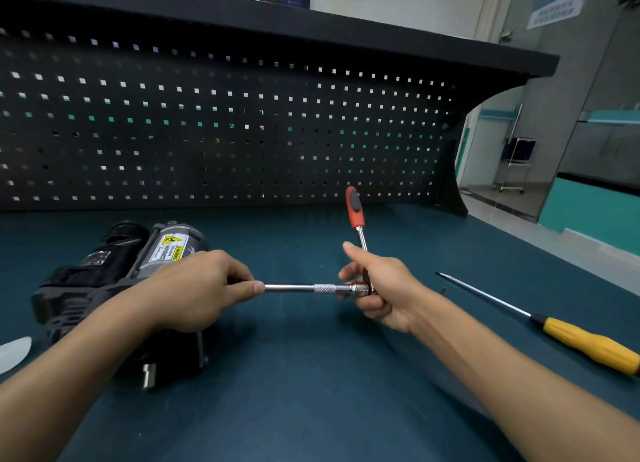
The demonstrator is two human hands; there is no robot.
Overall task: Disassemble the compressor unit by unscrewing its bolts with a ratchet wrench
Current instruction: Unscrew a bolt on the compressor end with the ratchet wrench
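I see left hand (pixel 197 288) pinching free end of extension bar (pixel 304 287) | right hand (pixel 377 288) curled round ratchet wrench (pixel 356 212) head, red handle pointing up | compressor unit (pixel 104 264) lying on surface (pixel 311 375) at left, behind left forearm | yellow screwdriver (pixel 588 344) at right

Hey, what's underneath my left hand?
The compressor unit lies beneath the left hand, which pinches the extension bar. The bar's left end and any bolt there are covered by that hand.
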